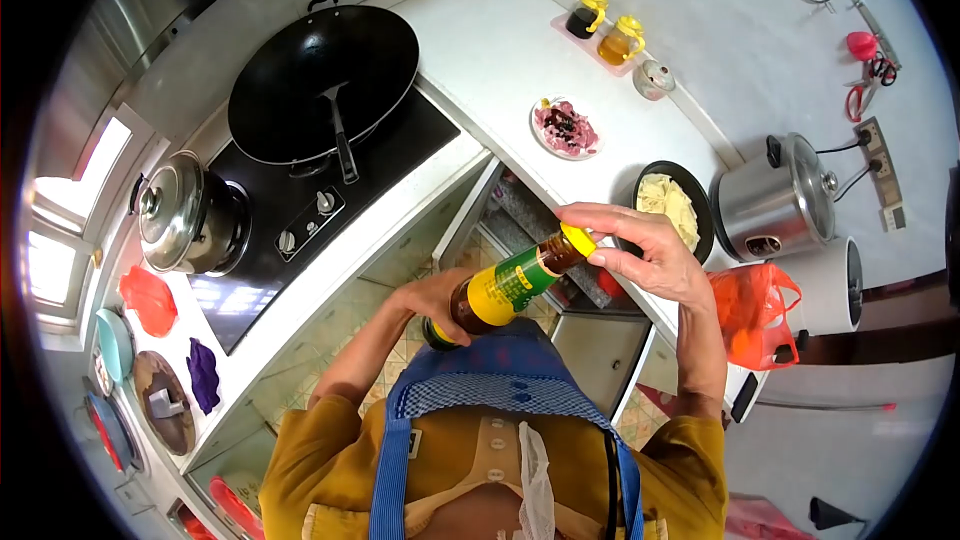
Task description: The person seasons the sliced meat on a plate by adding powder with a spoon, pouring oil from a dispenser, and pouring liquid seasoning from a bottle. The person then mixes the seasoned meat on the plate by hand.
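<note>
A dark glass bottle point(508, 287) with a yellow and green label is held tilted in front of the apron, its neck toward the upper right. My left hand point(436, 302) is wrapped round its lower body. The fingers of my right hand point(648, 252) are closed on the yellow cap point(577, 239), which sits on the bottle's neck. Beyond my right hand is a dark bowl point(706, 202) of pale sliced food point(666, 202). A white plate point(541, 137) of pink meat with dark sauce point(568, 128) lies further back on the counter.
On the black stove point(395, 160) stand a large wok point(290, 80) with a spatula and a steel pot point(180, 220). Two yellow-lidded jars point(603, 32) are at the back. A large cooker point(775, 205) and a red bag point(750, 310) are on the right. A cabinet door point(600, 355) hangs open below.
</note>
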{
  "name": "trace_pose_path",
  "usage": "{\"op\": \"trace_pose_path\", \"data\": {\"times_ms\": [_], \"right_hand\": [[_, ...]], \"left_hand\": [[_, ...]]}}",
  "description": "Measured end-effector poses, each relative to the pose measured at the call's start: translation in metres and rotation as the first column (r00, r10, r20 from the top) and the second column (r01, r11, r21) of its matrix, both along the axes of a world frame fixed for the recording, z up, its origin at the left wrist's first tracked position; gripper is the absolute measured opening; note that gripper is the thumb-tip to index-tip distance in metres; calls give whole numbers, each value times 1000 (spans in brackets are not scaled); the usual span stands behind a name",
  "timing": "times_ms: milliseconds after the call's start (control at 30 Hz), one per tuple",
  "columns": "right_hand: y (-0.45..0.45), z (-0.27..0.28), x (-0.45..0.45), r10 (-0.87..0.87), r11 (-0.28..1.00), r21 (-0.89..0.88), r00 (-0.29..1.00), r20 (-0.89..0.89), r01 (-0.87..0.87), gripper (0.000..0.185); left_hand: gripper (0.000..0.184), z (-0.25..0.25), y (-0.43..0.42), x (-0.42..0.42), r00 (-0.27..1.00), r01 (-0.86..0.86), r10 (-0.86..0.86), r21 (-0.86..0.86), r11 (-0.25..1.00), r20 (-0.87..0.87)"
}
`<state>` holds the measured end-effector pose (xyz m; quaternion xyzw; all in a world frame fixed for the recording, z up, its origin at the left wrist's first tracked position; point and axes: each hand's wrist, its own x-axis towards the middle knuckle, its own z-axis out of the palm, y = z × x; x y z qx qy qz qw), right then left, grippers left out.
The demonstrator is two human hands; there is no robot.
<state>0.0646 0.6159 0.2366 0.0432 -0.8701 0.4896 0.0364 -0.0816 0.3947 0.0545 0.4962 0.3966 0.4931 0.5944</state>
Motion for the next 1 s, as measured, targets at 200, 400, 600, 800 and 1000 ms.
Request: {"op": "trace_pose_path", "data": {"times_ms": [200, 400, 600, 800, 1000], "right_hand": [[-19, 16, 4, 213, 956, 217, 976, -42, -199, 37], [-47, 24, 7, 141, 913, 395, 988, -62, -105, 33], [-55, -9, 4, 24, 919, 393, 1000, 14, -28, 34], [-57, -64, 14, -137, 949, 310, 966, 219, 65, 35], [-63, -137, 22, -145, 972, 205, 982, 122, 118, 36]], "left_hand": [[80, 13, -15, 2, 998, 56, -56, -38, 998, -4], [82, 12, -23, 5, 999, 8, -9, 5, 1000, 42], [83, -11, -35, 5, 997, -72, 72, -37, 997, -5], [81, -23, -55, 6, 952, -190, 143, -156, 969, -270], [74, -51, -72, 8, 948, -192, 109, -263, 945, -299]]}}
